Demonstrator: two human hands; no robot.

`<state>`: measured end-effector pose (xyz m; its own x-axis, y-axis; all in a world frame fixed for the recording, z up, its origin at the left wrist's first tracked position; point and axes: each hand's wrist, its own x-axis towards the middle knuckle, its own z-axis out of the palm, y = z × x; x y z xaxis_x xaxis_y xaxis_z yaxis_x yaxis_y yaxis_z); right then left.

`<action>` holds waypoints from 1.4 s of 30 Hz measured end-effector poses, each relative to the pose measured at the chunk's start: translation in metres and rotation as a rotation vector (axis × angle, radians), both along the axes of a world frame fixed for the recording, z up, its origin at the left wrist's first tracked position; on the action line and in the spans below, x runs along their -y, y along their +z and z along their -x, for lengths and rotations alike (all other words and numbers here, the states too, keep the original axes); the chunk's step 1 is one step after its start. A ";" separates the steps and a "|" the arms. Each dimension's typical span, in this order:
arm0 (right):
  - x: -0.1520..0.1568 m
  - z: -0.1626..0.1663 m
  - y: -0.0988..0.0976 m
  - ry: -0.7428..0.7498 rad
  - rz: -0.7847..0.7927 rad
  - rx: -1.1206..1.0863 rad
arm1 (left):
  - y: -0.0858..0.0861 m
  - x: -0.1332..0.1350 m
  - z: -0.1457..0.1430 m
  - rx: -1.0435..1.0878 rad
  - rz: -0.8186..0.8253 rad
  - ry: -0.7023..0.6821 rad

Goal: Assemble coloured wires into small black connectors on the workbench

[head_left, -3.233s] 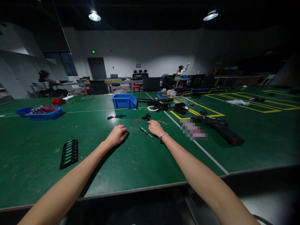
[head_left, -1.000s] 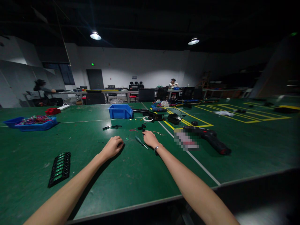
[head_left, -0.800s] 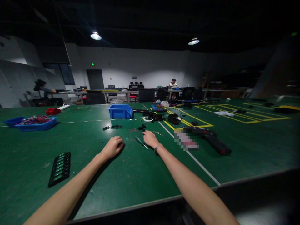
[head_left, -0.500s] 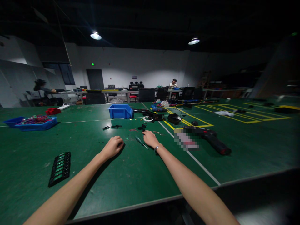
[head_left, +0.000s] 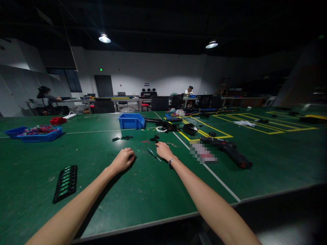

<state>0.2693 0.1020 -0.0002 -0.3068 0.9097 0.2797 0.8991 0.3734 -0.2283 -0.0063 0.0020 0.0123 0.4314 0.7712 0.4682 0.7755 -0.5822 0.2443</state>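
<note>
Left hand (head_left: 124,159): down on the green tabletop (head_left: 122,200), back of the hand up, fingers curled inward. Cannot tell if anything is inside them.
Right hand (head_left: 164,151): opposite the left, fingers bent, tips at the near edge of a small cluster of black parts (head_left: 154,138). Cannot tell if they grip one; too small to make out.
Bracelet (head_left: 170,162): silver-coloured band, right wrist.
Screwdriver (head_left: 151,152): green handle, lies between the hands, nearer the right; shaft points toward the wearer and slightly right. Neither hand holds it.
Wire bits: red piece (head_left: 145,142) left of the black parts; thin pale strands (head_left: 173,145) just beyond the right hand, to its right.
Black clips (head_left: 127,137): a few, lying flat past the left hand.
Slotted rack (head_left: 65,183): black, left of the left forearm, green showing in its slots.
Blue bin (head_left: 130,121): far side, beyond the clips; contents hidden.
Blue tray (head_left: 41,137): far left, heaped with reddish tangled pieces.
Pistol-grip tool (head_left: 235,154): black, on its side, well right of the right hand.
Background: two people seated at distant tables.
</note>
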 end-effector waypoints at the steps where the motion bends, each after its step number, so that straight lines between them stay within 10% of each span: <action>1: 0.000 0.000 0.000 0.000 0.001 0.000 | 0.000 0.000 0.000 0.000 -0.001 0.001; 42: 0.001 0.001 0.001 -0.003 0.002 -0.013 | -0.001 0.002 -0.002 0.078 0.026 0.012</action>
